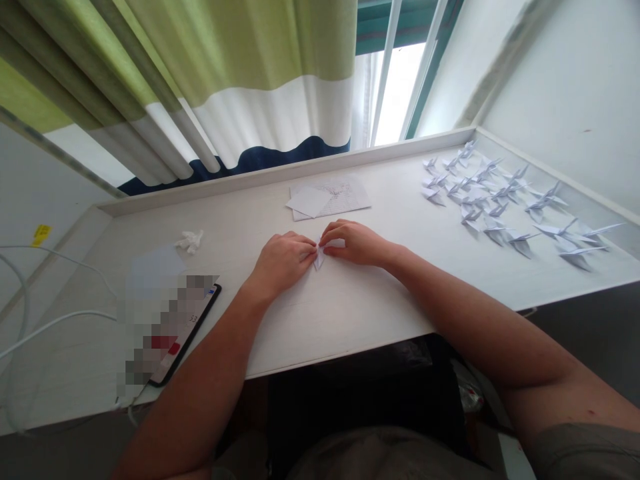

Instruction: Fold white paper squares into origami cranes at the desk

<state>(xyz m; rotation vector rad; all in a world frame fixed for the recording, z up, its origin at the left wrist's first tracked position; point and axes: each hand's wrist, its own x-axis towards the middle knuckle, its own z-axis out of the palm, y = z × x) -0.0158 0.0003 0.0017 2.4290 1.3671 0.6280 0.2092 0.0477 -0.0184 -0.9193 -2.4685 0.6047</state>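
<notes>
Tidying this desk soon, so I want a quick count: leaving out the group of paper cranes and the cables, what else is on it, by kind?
Folded paper piece between left hand and right hand: 1
Sheets of paper, one plain, one written on: 2
Pale translucent sheet: 1
Crumpled white tissue: 1
Smartphone: 1
Total: 6

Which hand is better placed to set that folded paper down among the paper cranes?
Probably the right hand: it is on the side of the folded paper facing the paper cranes, while the left hand is on the far side.
</notes>
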